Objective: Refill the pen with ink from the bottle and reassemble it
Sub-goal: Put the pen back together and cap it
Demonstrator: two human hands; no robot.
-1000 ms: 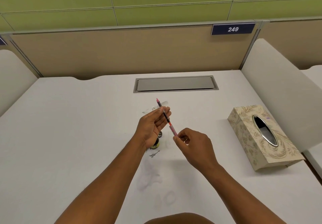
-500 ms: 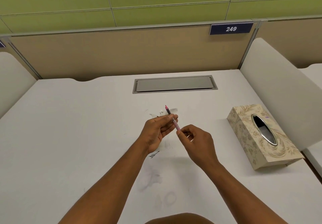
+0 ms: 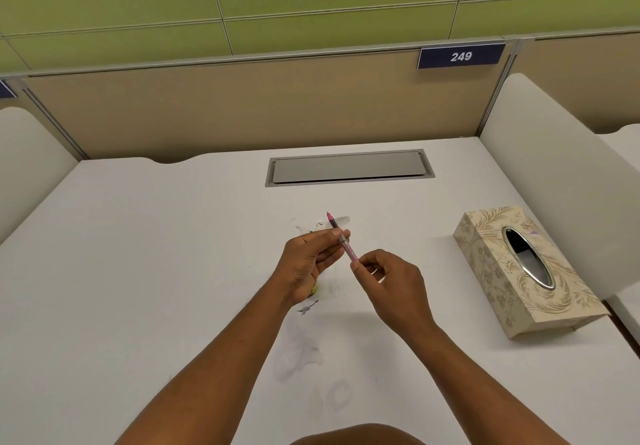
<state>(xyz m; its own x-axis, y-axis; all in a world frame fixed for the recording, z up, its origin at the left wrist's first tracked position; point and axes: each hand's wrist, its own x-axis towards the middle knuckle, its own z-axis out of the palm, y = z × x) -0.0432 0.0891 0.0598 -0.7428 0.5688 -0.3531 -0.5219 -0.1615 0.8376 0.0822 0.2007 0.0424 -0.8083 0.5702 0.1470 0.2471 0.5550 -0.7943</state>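
Note:
A thin pink pen (image 3: 343, 241) with a dark section near its tip is held above the white desk (image 3: 138, 271), tip pointing up and away. My left hand (image 3: 308, 263) pinches its upper part between thumb and fingers. My right hand (image 3: 388, 282) grips the lower pink end with its fingertips. The ink bottle is almost wholly hidden under my left hand; only a yellowish sliver (image 3: 314, 290) shows below the palm. A crumpled white tissue (image 3: 322, 223) lies just beyond the hands.
A patterned beige tissue box (image 3: 519, 271) stands at the right. A grey cable hatch (image 3: 349, 167) is set into the desk at the back. Grey ink smudges (image 3: 306, 308) mark the desk below my left wrist. White dividers flank both sides.
The two hands have come closer together along the pen, so less of its shaft shows between them. The ink bottle, visible under my left hand a second ago, is now covered.

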